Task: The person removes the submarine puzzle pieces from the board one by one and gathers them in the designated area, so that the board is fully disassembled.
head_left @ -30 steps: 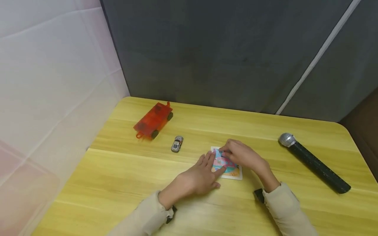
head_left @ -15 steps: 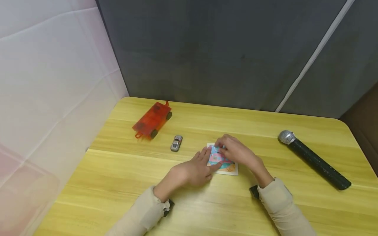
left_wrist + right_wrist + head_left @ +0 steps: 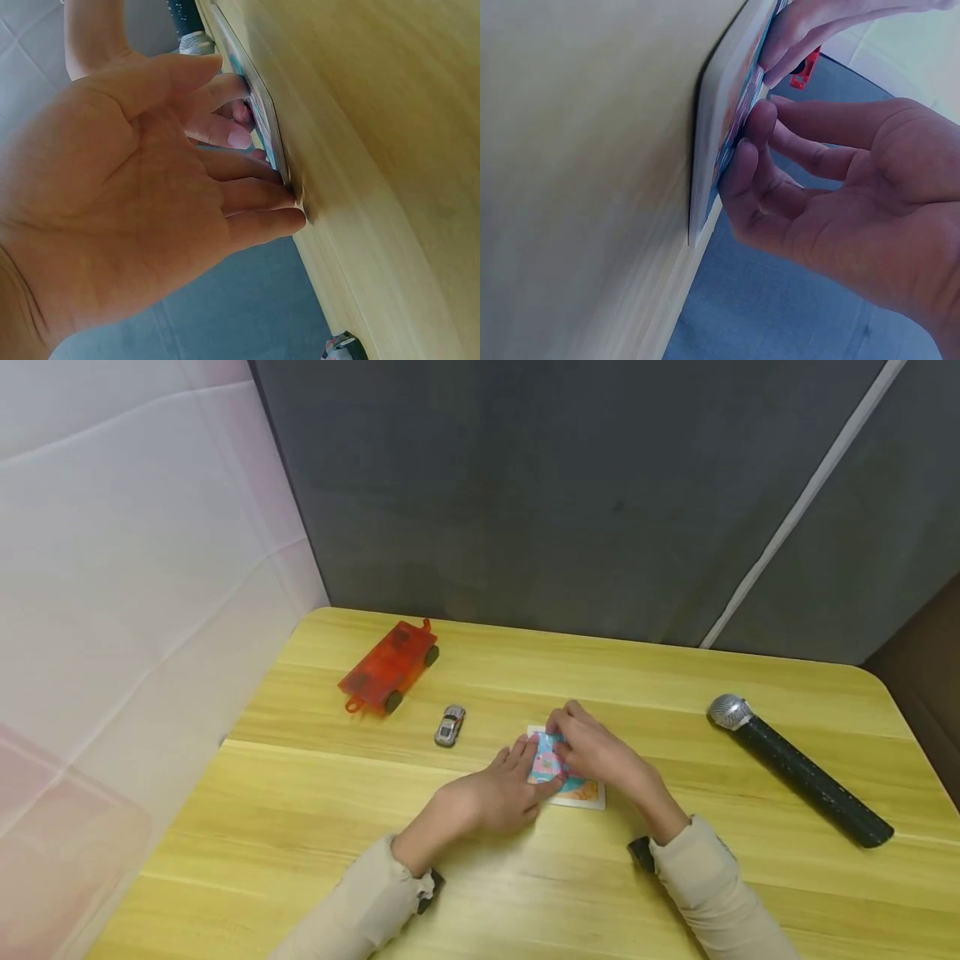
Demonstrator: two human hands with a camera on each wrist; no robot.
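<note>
The picture card (image 3: 546,764) lay flat on the surface (image 3: 300,827), in front of the person and between both hands. Its left and right sides ran from near to far; which side was the longer one I could not tell, because the hands covered a large part. The left hand (image 3: 491,799) was spread, with its fingers at the left edge of the card and its thumb on the picture. The right hand (image 3: 596,753) had bent fingers, whose tips touched the picture; whether they pinched something, I could not tell. To the left stood a small toy car (image 3: 449,726), and farther a red wagon (image 3: 392,664). At right lay a microphone (image 3: 798,768), its head pointing far-left.
</note>
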